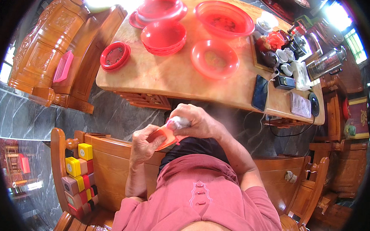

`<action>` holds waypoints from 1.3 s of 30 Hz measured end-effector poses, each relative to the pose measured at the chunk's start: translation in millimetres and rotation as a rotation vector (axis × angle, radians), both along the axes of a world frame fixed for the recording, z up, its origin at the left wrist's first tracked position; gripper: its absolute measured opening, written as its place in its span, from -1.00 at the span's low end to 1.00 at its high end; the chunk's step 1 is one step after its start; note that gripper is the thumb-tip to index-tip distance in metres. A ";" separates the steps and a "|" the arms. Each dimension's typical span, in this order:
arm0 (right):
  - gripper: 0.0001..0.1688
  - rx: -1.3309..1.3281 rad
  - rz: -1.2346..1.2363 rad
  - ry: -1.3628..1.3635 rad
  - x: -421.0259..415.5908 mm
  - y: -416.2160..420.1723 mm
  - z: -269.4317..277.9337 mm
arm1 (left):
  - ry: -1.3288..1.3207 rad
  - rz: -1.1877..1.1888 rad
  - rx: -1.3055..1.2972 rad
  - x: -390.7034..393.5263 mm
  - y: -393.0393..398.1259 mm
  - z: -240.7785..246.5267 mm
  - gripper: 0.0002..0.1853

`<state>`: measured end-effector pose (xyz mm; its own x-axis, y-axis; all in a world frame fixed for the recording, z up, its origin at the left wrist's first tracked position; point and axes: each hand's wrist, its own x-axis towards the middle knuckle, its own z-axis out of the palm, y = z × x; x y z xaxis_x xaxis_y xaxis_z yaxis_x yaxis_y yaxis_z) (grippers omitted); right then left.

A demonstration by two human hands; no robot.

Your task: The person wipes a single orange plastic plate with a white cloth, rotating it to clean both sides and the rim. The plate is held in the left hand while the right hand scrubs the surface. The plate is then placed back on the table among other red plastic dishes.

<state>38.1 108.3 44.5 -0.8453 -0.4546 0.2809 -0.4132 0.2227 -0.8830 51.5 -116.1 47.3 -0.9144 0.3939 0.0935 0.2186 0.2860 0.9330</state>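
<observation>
My left hand (146, 142) grips a small orange-red plastic dish (162, 140) by its near left side, thumb on its inner face. The dish is tilted above my lap, just off the table's front edge. My right hand (197, 119) is closed around a bunched white cloth (179, 123) with pink at its edge. That cloth presses on or lies very close to the dish's far right part; the fingers hide the exact contact. On the table beyond, a stack of red bowls (164, 35) stands beside a wide red bowl (215, 59).
The stone-topped table (171, 76) also bears small red dishes (115, 56), a large red basin (224, 19), a tablet or phone (260, 93) with a cable, a folded cloth (300, 104) and a steel flask (326, 63). Stacked boxes (78, 180) sit on the wooden bench (119, 166).
</observation>
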 end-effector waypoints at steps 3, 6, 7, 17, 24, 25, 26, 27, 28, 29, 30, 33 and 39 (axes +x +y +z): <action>-0.66 -0.390 0.088 -0.390 -3.4 14.0 -14.4 | -0.067 0.006 0.148 -1.8 -6.9 2.9 -0.80; -0.65 -0.617 0.048 -0.507 -2.7 25.0 -38.1 | -0.086 0.059 0.275 -2.7 -17.7 1.6 -0.81; -0.63 -0.683 0.019 -0.533 -0.8 27.7 -48.5 | -0.092 0.079 0.338 -2.7 -20.5 1.7 -0.81; -0.62 -1.198 -0.100 -0.781 21.2 5.2 -97.5 | -0.088 0.216 0.696 -8.1 -32.4 -11.6 -0.90; -0.67 -0.756 -0.061 -0.494 13.8 14.5 -63.0 | 0.010 0.087 0.153 -5.7 -24.2 -1.3 -0.87; -0.66 -0.596 -0.072 -0.417 14.7 12.9 -50.4 | 0.009 0.038 0.117 -3.1 -18.8 0.6 -0.86; -0.68 -0.563 -0.063 -0.553 17.7 10.0 -36.6 | 0.032 0.047 0.109 -0.7 -15.2 -4.2 -0.84; -0.69 -0.479 -0.049 -0.539 17.3 8.3 -31.8 | 0.038 0.029 0.064 -0.5 -12.3 -5.1 -0.84; -0.70 -0.393 -0.035 -0.526 16.2 6.8 -29.0 | 0.044 0.011 0.019 -0.5 -10.2 -5.6 -0.85; -0.71 -0.308 -0.021 -0.512 14.6 4.9 -24.9 | 0.050 -0.006 -0.026 -0.1 -7.3 -5.6 -0.85; -0.74 -0.064 -0.067 -0.102 11.0 2.1 -16.4 | 0.098 -0.022 -0.069 0.6 -1.8 -2.6 -0.88; -0.76 0.136 -0.052 0.143 11.3 -11.7 -13.5 | 0.224 -0.045 -0.211 -0.6 7.6 -3.5 -0.89; -0.75 0.040 0.002 0.138 6.0 -15.2 -6.5 | 0.146 -0.026 -0.121 0.2 -2.5 -1.7 -0.87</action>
